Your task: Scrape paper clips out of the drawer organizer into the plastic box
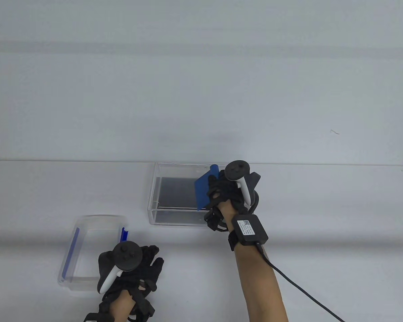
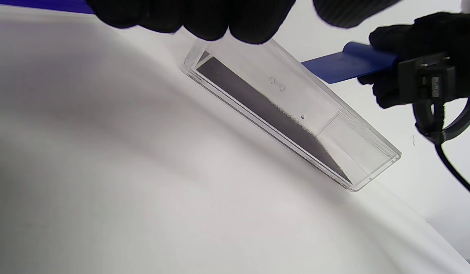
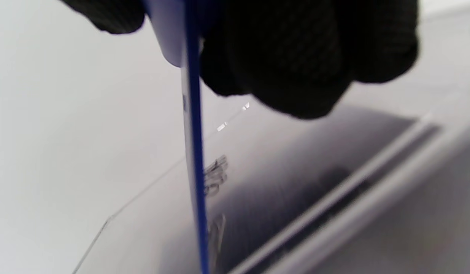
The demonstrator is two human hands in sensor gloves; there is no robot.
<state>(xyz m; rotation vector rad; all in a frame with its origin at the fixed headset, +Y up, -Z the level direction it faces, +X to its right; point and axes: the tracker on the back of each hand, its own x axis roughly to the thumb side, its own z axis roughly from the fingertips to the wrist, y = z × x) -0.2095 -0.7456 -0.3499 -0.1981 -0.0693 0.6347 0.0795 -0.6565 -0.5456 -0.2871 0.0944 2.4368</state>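
Right hand point(image 1: 229, 191) is gripping the blue scraper point(image 1: 205, 193), blade down in the clear drawer organizer point(image 1: 174, 219) mid-surface, paper clips point(image 3: 216, 177) right against it. I'd keep the edge flat and sweep slowly. Left hand point(image 1: 134, 271) rests open, holding nothing, beside the plastic box point(image 1: 87, 224) at near left.

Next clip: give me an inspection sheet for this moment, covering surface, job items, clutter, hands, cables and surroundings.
Surface: white table, bare where visible.
Job's things: clear drawer organizer mid-table; paper clips inside beside the blue scraper; plastic box with blue latches at front left.
Clutter: small stray mark on the backdrop.
Hands: right hand grips the scraper inside the organizer; left hand rests at the box.
Cables: black cable from the right wrist unit.
Surroundings: plain white backdrop.
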